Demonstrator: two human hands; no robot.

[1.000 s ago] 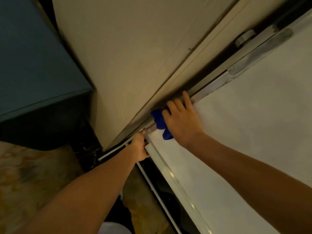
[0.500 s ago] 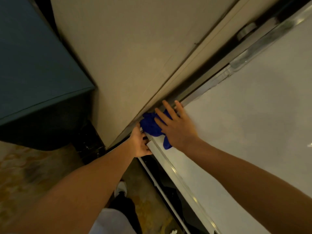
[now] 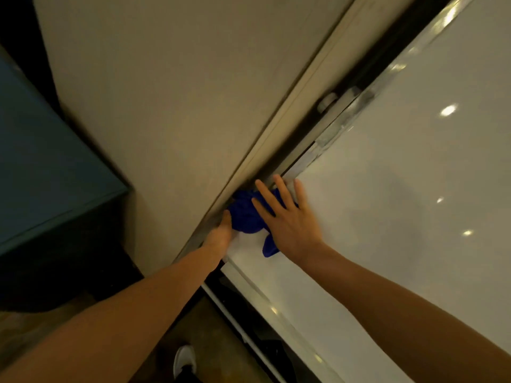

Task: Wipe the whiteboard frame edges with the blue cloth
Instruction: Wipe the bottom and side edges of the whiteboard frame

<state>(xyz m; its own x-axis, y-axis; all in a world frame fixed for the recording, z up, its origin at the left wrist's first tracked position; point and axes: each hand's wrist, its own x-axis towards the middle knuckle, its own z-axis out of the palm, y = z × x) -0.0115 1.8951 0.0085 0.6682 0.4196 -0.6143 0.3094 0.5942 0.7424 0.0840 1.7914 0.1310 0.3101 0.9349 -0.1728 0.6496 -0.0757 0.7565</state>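
Observation:
The white whiteboard fills the right side, its silver frame edge running diagonally next to the beige wall. A crumpled blue cloth lies on the frame near the board's lower left corner. My right hand presses flat on the cloth with fingers straight and spread. My left hand rests at the frame's corner just left of the cloth, its thumb touching the cloth; its fingers are hidden behind the edge.
A beige wall stands left of the board, with a dark gap along the frame. A teal cabinet sits at far left. Below, the board's bottom rail and a white shoe on the floor show.
My right hand with the cloth slid down the frame toward the lower corner, then spread its fingers flat. My left hand stayed at the corner.

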